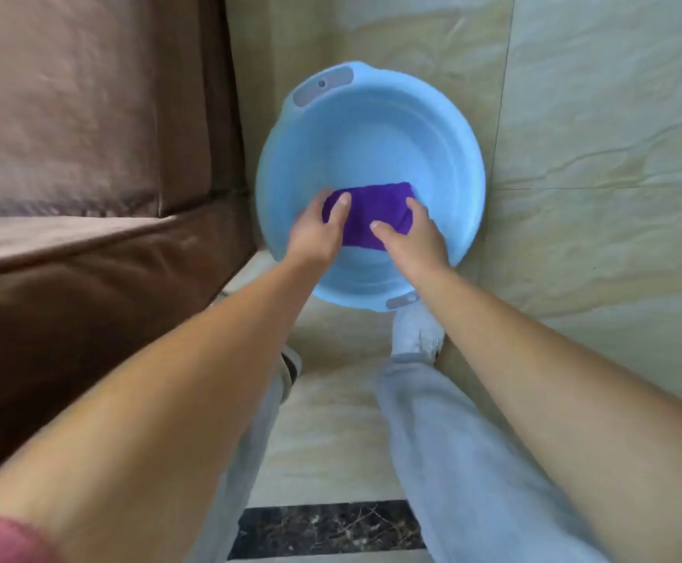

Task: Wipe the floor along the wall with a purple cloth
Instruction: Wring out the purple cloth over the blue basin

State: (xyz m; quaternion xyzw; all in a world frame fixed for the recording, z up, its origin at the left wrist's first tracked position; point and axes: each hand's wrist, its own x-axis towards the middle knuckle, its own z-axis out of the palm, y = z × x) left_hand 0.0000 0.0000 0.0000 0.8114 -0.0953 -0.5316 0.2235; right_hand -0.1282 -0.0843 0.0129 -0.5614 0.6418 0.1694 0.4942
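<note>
Sofa (87, 164), brown and bulky, fills my left side, and the tiled wall (599, 156) rises on my right, so the strip of floor (331, 420) I am meant to wipe is the narrow lane between them. One blue basin (444, 128) sits on that lane just beside the wall, with two grey handle tabs on its rim. Inside it lies the single purple cloth (371, 213), bunched into a rough rectangle against the near slope of the bowl.

I have both hands in the basin. My left hand (319, 233) curls over the cloth's left end, thumb on top, fingers wrapped beneath it. My right hand (416, 237) closes on the right end in the same way, so each hand has a partly closed hold on the fabric.

I judge this to be the wetting or wringing step. To do it well I would gather the cloth tighter, twist the ends in opposite directions over the bowl, and let the drips fall inside instead of onto the tiles. I cannot tell whether the basin holds water; the blur hides any surface line.

Counted: one sofa, one basin, one cloth, two hands, two shoes near the basin.
</note>
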